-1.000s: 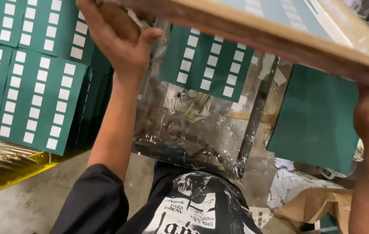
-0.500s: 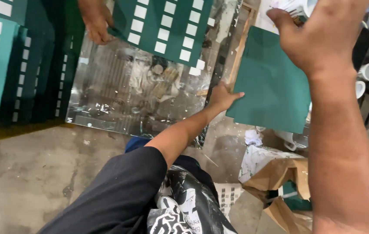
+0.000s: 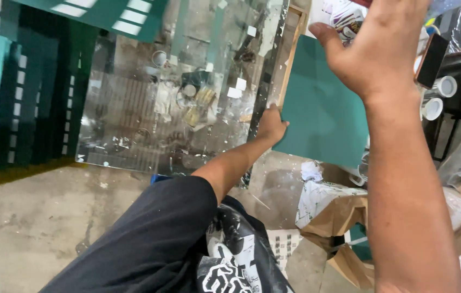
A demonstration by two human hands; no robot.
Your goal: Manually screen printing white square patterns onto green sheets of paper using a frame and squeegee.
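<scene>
Head cam only here. The plain teal panel (image 3: 325, 122) is flat, matte and unmarked, leaning up against a wooden frame (image 3: 290, 51) at about 1 o'clock from centre. The left hand (image 3: 270, 126) is gripping its left edge, fingers curled around it, so the panel is sitting at 3 o'clock of those fingers. The right hand (image 3: 382, 46) is hovering just above the panel's top, fingers together and bent; can't tell if it's holding anything. A reflective sheet (image 3: 176, 97) is standing at 9 o'clock.

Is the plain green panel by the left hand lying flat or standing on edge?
Standing on edge. The plain green panel leans against the wooden frame, and the left hand touches its lower left edge. The right hand is raised above it.
</scene>
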